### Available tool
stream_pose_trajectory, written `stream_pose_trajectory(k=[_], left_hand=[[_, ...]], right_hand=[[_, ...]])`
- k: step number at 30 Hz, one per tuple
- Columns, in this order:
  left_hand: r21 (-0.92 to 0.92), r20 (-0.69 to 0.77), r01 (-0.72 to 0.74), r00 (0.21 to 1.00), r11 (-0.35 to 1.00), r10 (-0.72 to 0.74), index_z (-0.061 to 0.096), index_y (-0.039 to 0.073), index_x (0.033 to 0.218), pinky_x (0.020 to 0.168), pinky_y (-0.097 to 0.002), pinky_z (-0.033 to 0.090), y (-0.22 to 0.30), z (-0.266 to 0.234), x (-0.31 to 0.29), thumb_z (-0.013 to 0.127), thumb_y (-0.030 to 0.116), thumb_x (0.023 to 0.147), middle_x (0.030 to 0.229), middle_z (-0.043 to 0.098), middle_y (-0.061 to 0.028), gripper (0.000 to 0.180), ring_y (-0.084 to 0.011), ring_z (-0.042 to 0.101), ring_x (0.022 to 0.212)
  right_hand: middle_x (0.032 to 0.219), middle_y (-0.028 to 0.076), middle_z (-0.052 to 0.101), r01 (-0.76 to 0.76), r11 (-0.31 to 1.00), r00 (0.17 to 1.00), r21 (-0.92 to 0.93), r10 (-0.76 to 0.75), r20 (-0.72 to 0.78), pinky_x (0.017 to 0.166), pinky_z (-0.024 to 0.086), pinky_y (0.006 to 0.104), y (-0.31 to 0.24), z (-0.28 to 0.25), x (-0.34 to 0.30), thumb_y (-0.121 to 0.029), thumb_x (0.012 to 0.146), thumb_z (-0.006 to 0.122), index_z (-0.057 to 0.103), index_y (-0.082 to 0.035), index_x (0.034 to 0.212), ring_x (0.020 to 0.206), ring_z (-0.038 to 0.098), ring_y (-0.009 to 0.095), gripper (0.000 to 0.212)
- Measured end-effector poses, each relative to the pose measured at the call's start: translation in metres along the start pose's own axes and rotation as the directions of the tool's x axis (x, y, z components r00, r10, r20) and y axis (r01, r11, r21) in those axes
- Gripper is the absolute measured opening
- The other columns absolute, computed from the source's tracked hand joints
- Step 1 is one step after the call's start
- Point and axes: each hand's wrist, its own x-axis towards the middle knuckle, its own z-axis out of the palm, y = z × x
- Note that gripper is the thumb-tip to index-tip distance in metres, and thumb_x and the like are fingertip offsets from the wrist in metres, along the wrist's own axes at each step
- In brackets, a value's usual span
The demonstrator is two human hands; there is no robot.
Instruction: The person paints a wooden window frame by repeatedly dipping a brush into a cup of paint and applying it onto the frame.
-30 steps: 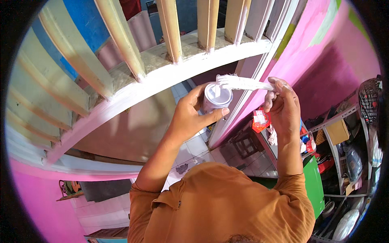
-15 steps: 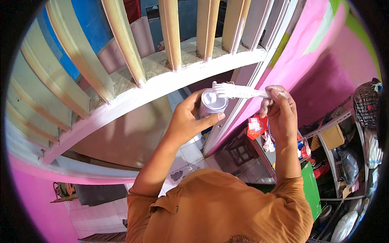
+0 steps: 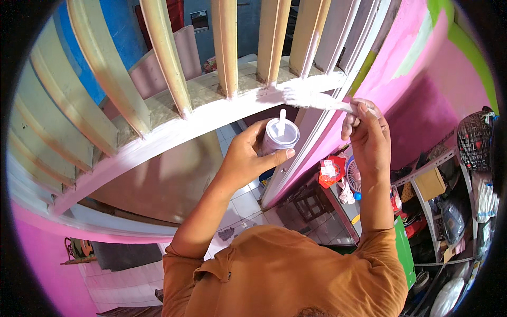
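My left hand [image 3: 259,150] is wrapped round a small cup of white paint [image 3: 281,141], held upright. A pale stick [image 3: 282,120] stands in the cup and leans on its rim. Between the fingers and thumb of my right hand [image 3: 367,127] is the handle of a paintbrush [image 3: 322,100], its ragged bristles coated white and pointing left. The bristle end lies over the white-painted wooden rail [image 3: 227,108]; whether it touches the wood I cannot tell. The brush is now above and apart from the cup.
Cream upright slats [image 3: 224,47] rise from the rail, with bare dusty wood at their feet. At the right are a pink wall [image 3: 393,68] and a crowded metal shelf [image 3: 430,211]. A small fan [image 3: 354,174] and red packaging [image 3: 331,170] lie beyond my right forearm.
The brush has moved from the cup's rim up and away to the rail. My right hand has shifted slightly with it, while the left still holds the cup.
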Motion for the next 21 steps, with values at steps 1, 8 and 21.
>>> stream_pose_trajectory(k=[1,8,21], left_hand=[[-0.006,-0.002,0.004,1.0,1.0,-0.004,0.054,-0.005,0.132,0.099,-0.0301,0.048,0.0,-0.001,0.001,0.085,0.013,0.08,0.121,0.065,-0.009,0.063,-0.0129,0.06,0.11],[0.026,-0.004,0.0,1.0,1.0,0.0,0.055,-0.005,0.131,0.099,-0.03,0.048,-0.003,-0.006,0.003,0.086,0.014,0.08,0.121,0.065,-0.0082,0.062,-0.0125,0.061,0.11],[-0.019,-0.038,0.106,0.994,0.994,-0.107,0.051,-0.006,0.135,0.101,-0.0305,0.046,-0.01,-0.004,-0.02,0.084,0.009,0.08,0.124,0.063,-0.0097,0.066,-0.0147,0.059,0.114]], right_hand=[[0.082,0.011,0.066,0.039,0.999,0.999,-0.008,-0.039,-0.001,0.061,0.052,0.0312,-0.001,0.001,0.004,-0.017,0.099,0.058,0.065,0.003,0.11,0.067,0.063,0.019,0.024],[0.088,0.014,0.07,0.297,0.946,0.952,-0.129,-0.282,0.122,0.067,0.056,0.0336,-0.007,0.018,0.019,-0.016,0.101,0.06,0.063,0.005,0.113,0.074,0.067,0.02,0.024],[0.089,0.017,0.067,0.847,0.283,0.505,-0.449,-0.691,0.517,0.071,0.055,0.0324,-0.046,0.037,0.046,0.002,0.099,0.056,0.058,0.009,0.115,0.079,0.068,0.021,0.018]])
